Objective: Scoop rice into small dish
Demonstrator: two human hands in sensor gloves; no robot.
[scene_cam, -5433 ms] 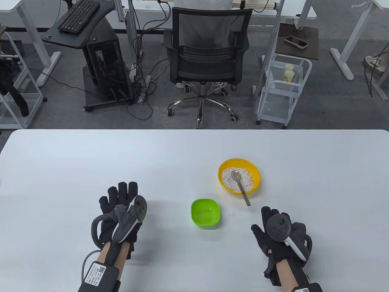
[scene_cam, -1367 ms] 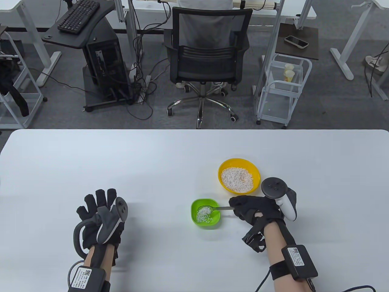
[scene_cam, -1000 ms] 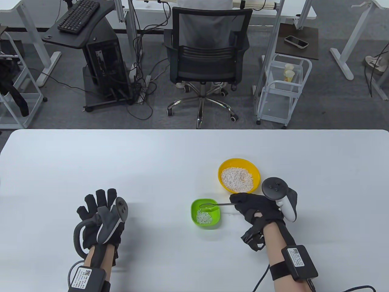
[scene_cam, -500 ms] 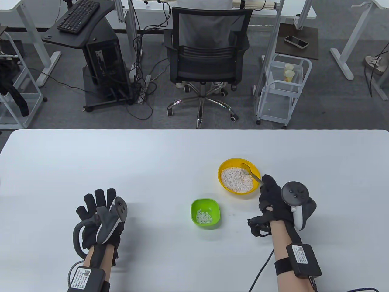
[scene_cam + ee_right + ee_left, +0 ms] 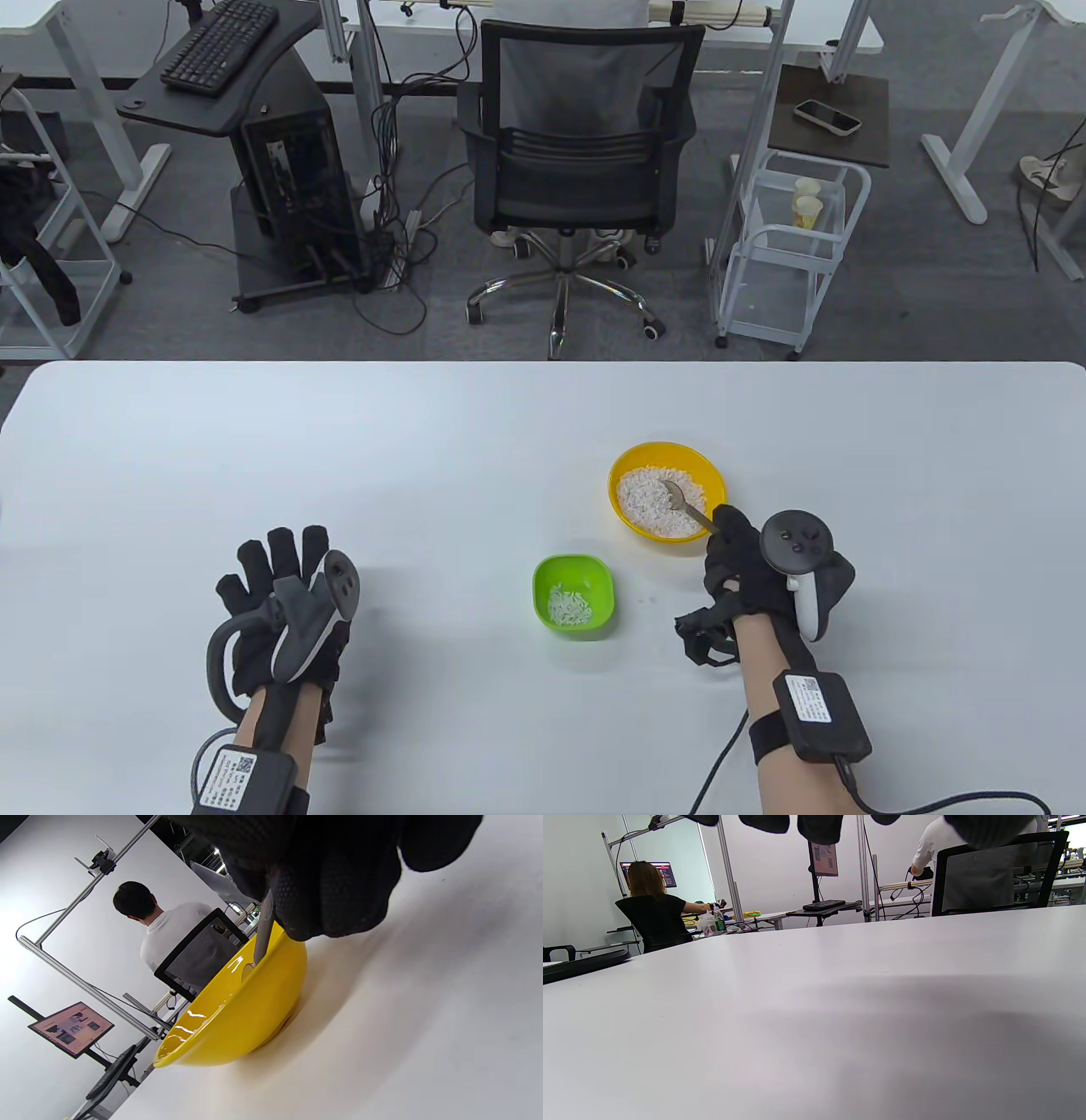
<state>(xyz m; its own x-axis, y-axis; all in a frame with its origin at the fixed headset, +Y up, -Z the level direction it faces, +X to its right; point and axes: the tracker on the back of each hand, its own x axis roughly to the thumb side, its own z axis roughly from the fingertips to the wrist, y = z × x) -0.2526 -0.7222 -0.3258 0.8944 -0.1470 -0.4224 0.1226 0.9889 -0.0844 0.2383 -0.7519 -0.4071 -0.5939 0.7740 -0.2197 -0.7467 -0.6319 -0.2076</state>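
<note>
A yellow bowl point(image 5: 711, 511) of white rice point(image 5: 649, 503) stands right of the table's middle. In front of it to the left is a small green dish point(image 5: 606, 576) with a little rice point(image 5: 568, 605) on its bottom. My right hand point(image 5: 736, 556) grips the handle of a metal spoon point(image 5: 685, 505); the spoon's bowl dips into the rice. In the right wrist view my gloved fingers point(image 5: 335, 887) pinch the spoon handle point(image 5: 263, 931) over the yellow bowl's rim point(image 5: 231, 1010). My left hand point(image 5: 276, 607) rests flat on the table, fingers spread, holding nothing.
The white table point(image 5: 424, 458) stretches wide to the left and back. Beyond its far edge stand an office chair point(image 5: 581, 161), a white cart point(image 5: 793, 255) and a computer stand point(image 5: 280, 170). The left wrist view shows only bare tabletop point(image 5: 814, 1018).
My right hand tipped a spoonful of rice into the green dish, then carried the spoon back to the yellow bowl and lowered it into the rice. The left hand has stayed still.
</note>
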